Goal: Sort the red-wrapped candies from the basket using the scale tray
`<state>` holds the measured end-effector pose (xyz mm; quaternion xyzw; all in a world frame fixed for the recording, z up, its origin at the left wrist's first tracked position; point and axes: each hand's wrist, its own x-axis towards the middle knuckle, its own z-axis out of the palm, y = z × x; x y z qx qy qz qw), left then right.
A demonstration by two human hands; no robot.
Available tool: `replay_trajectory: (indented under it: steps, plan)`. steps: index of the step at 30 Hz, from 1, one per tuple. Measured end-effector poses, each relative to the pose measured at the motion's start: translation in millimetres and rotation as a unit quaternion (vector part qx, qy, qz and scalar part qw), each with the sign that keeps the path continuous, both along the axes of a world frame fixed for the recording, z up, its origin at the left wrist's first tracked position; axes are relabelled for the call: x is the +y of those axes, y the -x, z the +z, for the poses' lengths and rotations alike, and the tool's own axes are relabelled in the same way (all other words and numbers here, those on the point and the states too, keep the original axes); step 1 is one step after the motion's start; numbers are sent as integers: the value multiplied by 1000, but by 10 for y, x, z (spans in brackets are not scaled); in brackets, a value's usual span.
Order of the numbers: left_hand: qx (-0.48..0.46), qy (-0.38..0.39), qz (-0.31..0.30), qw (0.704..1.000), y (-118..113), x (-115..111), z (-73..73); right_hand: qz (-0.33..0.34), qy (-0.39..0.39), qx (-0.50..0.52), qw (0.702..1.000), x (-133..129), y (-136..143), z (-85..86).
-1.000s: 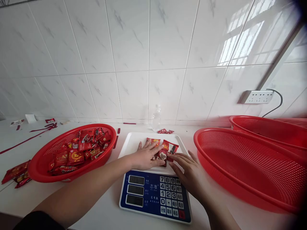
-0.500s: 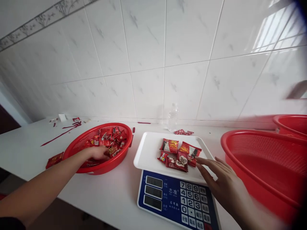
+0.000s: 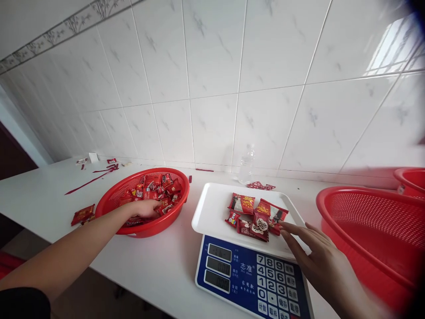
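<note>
My left hand [image 3: 147, 209] is down among wrapped snack packets [image 3: 151, 188] in a red perforated basket [image 3: 113, 193]. Its fingertips touch a packet there, and most of the fingers are hidden. On the right, my right hand [image 3: 318, 252] rests at the edge of a white tray [image 3: 212, 208], fingers stretched and apart, the tips against a small red packet [image 3: 275, 228]. Several red packets lie together on the tray, among them a red and white one [image 3: 242, 203] and a dark red one [image 3: 260, 225]. The tray sits on a blue electronic scale [image 3: 245, 283] with a keypad.
A large red basket [image 3: 368, 248] stands right of the scale, with another red basket [image 3: 411, 177] behind it. A clear plastic bottle [image 3: 246, 164] is near the tiled wall [image 3: 212, 124]. Loose packets [image 3: 83, 215] and red strips [image 3: 96, 179] lie on the white table [image 3: 159, 266].
The whole view has shifted, so things appear slightly farther right. My left hand stays in the basket and my right hand stays by the tray. The scale's display digits now show faintly.
</note>
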<state>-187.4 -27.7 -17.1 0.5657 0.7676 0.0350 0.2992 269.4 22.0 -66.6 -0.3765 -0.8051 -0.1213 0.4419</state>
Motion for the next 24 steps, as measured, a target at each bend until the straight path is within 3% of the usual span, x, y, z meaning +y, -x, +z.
replay_trajectory:
  steps: [6,11,19,24]
  plan:
    - [-156,-106,58,980,-14,-51,347,-1,-33,-3,999,-6,15,9]
    - [-295,-144,53,943,-368,21,591,-5,-27,11,1000,-12,15,2]
    - [-433,-107,-49,894,-1552,327,537,-2,49,52,997,-41,-20,18]
    - [-413,-117,-99,898,-2117,503,430,2,60,63,996,-35,-21,20]
